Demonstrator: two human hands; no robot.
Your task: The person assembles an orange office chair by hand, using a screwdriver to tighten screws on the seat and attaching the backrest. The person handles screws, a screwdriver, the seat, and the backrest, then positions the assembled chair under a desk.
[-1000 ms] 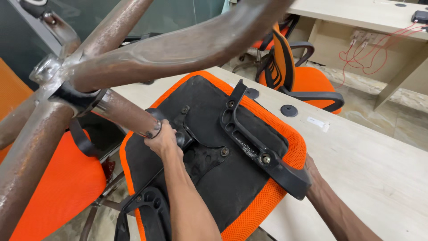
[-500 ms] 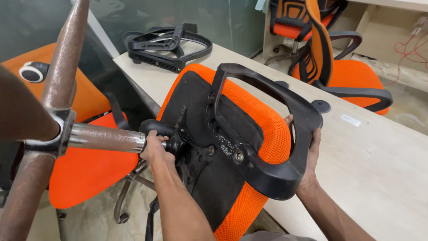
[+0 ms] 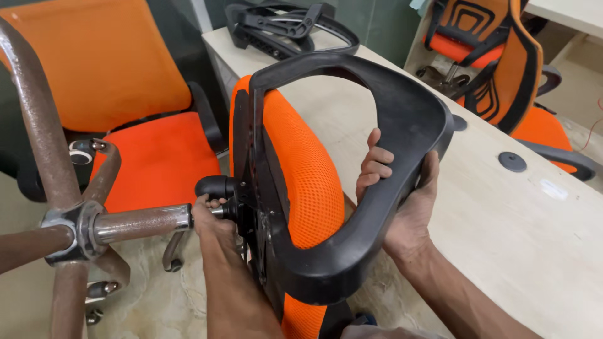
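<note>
An orange mesh chair seat (image 3: 301,182) stands on its edge against the beige table (image 3: 515,232), its black underside facing left. My right hand (image 3: 402,194) grips the black plastic armrest loop (image 3: 402,119) fixed to the seat. My left hand (image 3: 210,216) holds the black mechanism where the metal gas-lift column (image 3: 141,223) joins the seat's underside. The rusty star base (image 3: 63,226) with a castor (image 3: 81,150) sticks out to the left.
An assembled orange chair (image 3: 125,107) stands behind the base at left. More black armrest parts (image 3: 289,25) lie at the table's far end. Other orange chairs (image 3: 502,69) stand at the right. Black round grommets (image 3: 512,161) sit in the tabletop.
The seat has been turned from lying underside-up to standing on edge. My right hand has moved from under the seat onto the armrest loop. The star base has swung to the left.
</note>
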